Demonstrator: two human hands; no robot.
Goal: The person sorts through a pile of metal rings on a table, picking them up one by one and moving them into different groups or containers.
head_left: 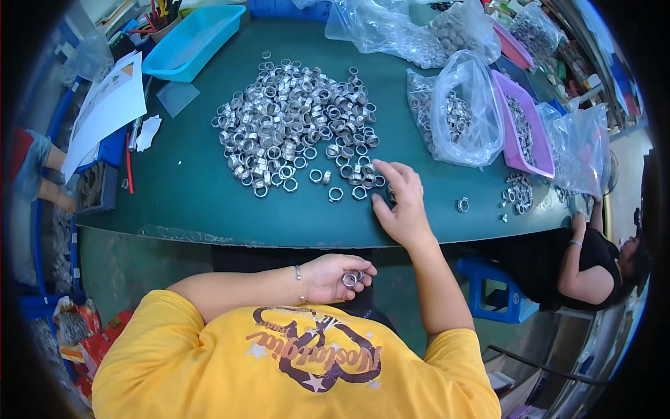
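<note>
Green table (181,199) spans the view. Co-worker (590,283) in black at right, near a blue stool (516,307). Big pile (279,122) of metal rings mid-table, loosely heaped, a few strays at its near edge. Teal tray (195,42) beyond it, far left. Clear bag (471,136) with rings right of pile; purple tray (505,126), also with rings, just beside the bag. White paper (108,105) at left edge. Right hand (403,209) at pile's near right edge, thumb and forefinger apart; can't tell if fingertips touch a ring. Left hand (326,276), palm up off the table's near edge, fingers curled around a few held rings (350,279). Single loose ring (463,204) right of right hand.
</note>
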